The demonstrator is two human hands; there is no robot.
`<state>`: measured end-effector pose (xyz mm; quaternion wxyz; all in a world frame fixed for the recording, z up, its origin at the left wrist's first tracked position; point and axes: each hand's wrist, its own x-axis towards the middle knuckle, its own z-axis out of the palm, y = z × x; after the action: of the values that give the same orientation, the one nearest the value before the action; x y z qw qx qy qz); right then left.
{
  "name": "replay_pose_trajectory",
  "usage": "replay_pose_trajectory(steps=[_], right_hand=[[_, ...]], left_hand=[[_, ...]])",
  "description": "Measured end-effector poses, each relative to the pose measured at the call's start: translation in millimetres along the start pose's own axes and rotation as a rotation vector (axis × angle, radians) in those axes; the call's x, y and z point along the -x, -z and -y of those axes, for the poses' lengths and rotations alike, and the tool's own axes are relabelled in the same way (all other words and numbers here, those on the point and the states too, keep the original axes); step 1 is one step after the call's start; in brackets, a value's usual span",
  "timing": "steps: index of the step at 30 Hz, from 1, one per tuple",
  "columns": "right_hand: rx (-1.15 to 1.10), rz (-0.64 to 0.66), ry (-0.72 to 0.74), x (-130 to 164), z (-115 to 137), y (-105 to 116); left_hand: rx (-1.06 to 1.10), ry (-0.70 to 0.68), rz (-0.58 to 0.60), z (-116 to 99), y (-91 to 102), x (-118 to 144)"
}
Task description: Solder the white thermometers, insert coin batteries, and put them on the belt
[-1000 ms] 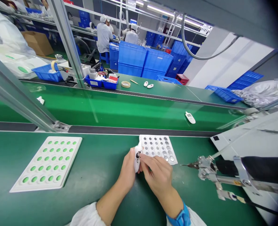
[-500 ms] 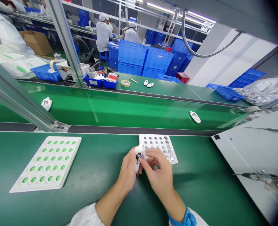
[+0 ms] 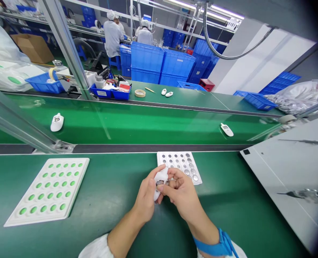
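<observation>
White gadget up off the surface, out in front of the body and between both hands! Plenty of bare green to the left, reaching across to the tray with green spots, which sits well apart. Another bare stretch opens to the right, and beyond it a white box cuts in at a slant, with a pointed tool hanging over that side. The far edge is a dark rail, and past it runs the green belt, one white gadget on its left part and another over to the right. Tightest spot? Straight ahead: the tray of silver discs sits just behind the fingers, close to that rail.

Now the hold itself! The left grip has the gadget clasped, thumb along its near left side, the thing tilted and standing fairly steep. The right grip is narrow, thumb and bent fingers touching the gadget's right side, the thumb tip right at a dark opening in its face. Is a small part pinched there? Cannot tell; something greyish shows, too small to make out. Fingers cover the gadget's middle and much of its lower end, the right grip blocks the tray's near left corner, and the pointed tool is blurred.
</observation>
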<state>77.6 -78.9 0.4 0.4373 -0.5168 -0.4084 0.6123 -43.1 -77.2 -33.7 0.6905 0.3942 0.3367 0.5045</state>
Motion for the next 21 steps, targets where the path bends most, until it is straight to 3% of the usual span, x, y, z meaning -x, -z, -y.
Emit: replay_pose_trajectory(steps=[7, 14, 17, 21], right_hand=[[-0.023, -0.065, 0.024, 3, -2, -9], [-0.012, -0.01, 0.059, -5, -12, -10], [0.038, -0.044, 0.163, -3, -21, -14], [0.283, -0.128, 0.381, 5, -33, -21]], left_hand=[[0.019, 0.002, -0.033, 1, -0.8, 2], [0.082, 0.04, -0.08, -3, -3.4, -3], [0.059, 0.017, -0.194, -7, 6.4, -7], [-0.252, -0.112, -0.417, -16, 36.0, -21]])
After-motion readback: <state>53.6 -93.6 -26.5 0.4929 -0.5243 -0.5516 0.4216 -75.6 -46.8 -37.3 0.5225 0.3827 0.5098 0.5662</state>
